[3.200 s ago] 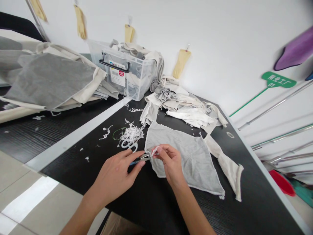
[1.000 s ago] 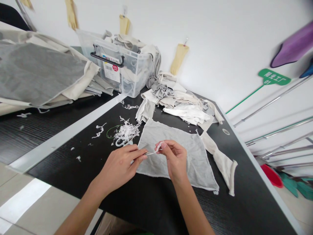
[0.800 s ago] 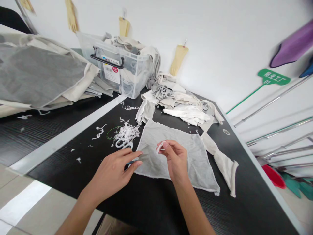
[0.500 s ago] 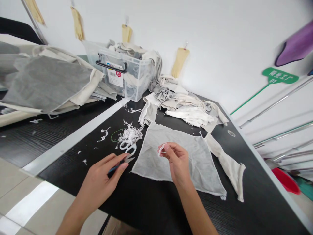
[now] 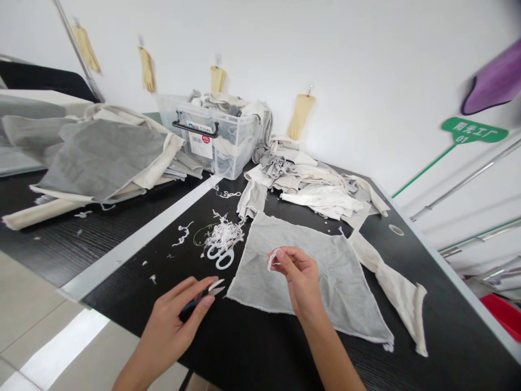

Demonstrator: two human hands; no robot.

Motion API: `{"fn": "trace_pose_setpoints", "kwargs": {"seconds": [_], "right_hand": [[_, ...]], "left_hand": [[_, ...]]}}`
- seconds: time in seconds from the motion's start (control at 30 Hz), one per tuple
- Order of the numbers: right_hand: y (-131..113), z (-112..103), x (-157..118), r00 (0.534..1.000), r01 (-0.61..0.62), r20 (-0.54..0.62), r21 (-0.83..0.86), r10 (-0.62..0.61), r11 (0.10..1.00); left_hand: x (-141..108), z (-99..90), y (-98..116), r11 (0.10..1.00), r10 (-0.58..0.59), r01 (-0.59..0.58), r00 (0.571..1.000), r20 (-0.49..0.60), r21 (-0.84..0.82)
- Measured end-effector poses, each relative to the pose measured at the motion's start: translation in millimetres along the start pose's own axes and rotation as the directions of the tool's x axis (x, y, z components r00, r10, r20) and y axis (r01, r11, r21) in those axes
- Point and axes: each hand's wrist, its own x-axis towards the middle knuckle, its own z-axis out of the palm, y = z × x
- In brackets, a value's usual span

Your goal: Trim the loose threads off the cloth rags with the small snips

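Between the thumb and fingers of my left hand (image 5: 179,312) is a pair of thread snips (image 5: 212,289), dark-handled, with its metal blades apart and pointing right. My right hand (image 5: 299,277) pinches a white thread scrap (image 5: 272,259) above a grey cloth (image 5: 260,271). The cloth lies spread on the black table, slightly wrinkled, with a tuft of thread at its near right corner. Left of it, a heap of white thread scraps (image 5: 224,234) partly covers white-handled scissors (image 5: 223,257).
A clear plastic bin (image 5: 228,146) full of grey and white cloths stands at the back. Piled fabric (image 5: 106,157) lies at left, more cloths (image 5: 317,187) behind the grey one. A cream fabric strip (image 5: 393,285) and a tape ring (image 5: 396,230) are at right.
The view has shifted, so the table and its things appear lower. My left hand with the snips sits a little farther from the scissors; my right hand keeps its pinch on the thread.
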Motion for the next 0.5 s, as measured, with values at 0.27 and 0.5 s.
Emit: {"fn": "trace_pose_setpoints", "kwargs": {"seconds": [0.27,0.5], "right_hand": [[3.9,-2.1,2.3,1.000,-0.009,0.001,-0.015,0.009,1.000],[6.2,-2.7,4.0,1.000,-0.007,0.007,-0.028,0.007,1.000]], "left_hand": [[-3.9,2.2,1.1,0.988,0.117,-0.127,0.988,0.106,0.093],[-2.7,1.5,4.7,0.976,0.149,-0.165,0.982,0.113,0.144]]}}
